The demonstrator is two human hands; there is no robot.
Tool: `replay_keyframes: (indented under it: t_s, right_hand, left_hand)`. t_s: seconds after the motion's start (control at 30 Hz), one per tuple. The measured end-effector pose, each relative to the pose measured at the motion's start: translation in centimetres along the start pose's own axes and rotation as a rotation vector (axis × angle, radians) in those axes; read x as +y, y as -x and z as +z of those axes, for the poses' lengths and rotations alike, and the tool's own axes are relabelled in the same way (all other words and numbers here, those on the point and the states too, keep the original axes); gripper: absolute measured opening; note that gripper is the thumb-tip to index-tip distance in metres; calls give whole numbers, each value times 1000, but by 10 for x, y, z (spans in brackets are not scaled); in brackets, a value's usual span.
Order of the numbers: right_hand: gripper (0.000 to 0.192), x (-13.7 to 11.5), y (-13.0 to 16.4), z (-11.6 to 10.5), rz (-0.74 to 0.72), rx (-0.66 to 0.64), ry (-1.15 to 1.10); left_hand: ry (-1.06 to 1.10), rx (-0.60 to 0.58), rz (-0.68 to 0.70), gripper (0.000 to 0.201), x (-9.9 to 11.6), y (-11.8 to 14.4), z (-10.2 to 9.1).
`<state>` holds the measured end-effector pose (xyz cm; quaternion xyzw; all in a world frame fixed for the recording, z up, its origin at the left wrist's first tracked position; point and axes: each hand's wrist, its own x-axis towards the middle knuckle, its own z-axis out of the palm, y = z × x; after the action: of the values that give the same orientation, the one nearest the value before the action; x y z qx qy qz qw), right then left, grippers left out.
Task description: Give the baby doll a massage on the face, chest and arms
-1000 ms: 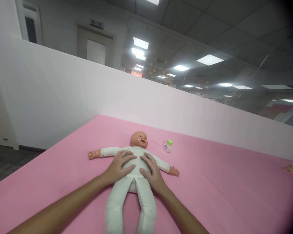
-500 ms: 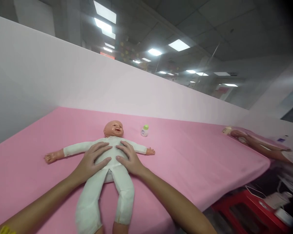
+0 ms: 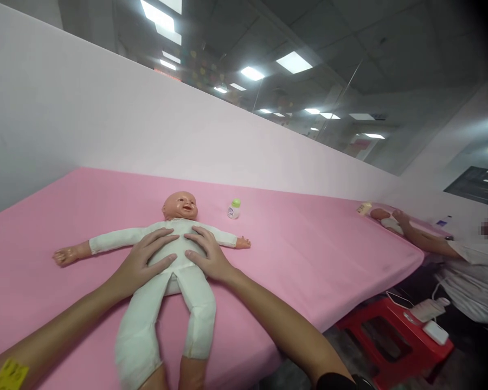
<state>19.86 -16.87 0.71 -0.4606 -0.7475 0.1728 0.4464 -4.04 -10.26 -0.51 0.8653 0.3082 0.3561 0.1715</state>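
A baby doll (image 3: 178, 261) with a white cloth body lies on its back on a pink-covered table (image 3: 293, 260), arms stretched out sideways and head toward the wall. My left hand (image 3: 148, 260) rests on the left side of its torso, fingers spread and thumb apart. Against the opposite side of the torso lies my right hand (image 3: 209, 252), also with fingers spread. Both hands touch the cloth without gripping it. Beyond the doll's arm on the right stands a small bottle (image 3: 233, 209) with a green cap.
A low white partition (image 3: 179, 135) borders the table's far side. Farther right, a co-worker (image 3: 467, 271) has a hand on another doll (image 3: 380, 214). A red stool (image 3: 390, 336) below the table edge holds a white bottle (image 3: 430, 310) and other small items.
The camera view has turned slightly right and down, bringing more of the co-worker and the stool into view. My hands keep the same place on the doll.
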Motion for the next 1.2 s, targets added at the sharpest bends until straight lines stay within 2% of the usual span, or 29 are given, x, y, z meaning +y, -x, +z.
replay_keyframes:
  t_s: [0.67,1.2]
  right_hand:
    - [47,-5,0,-5,19,-21,88]
    - [44,0,1,-1,-18,2,50]
  left_hand:
    - [-21,2,5,53,3,-3,0]
    - [12,-14,-6,47,6,-1,-3]
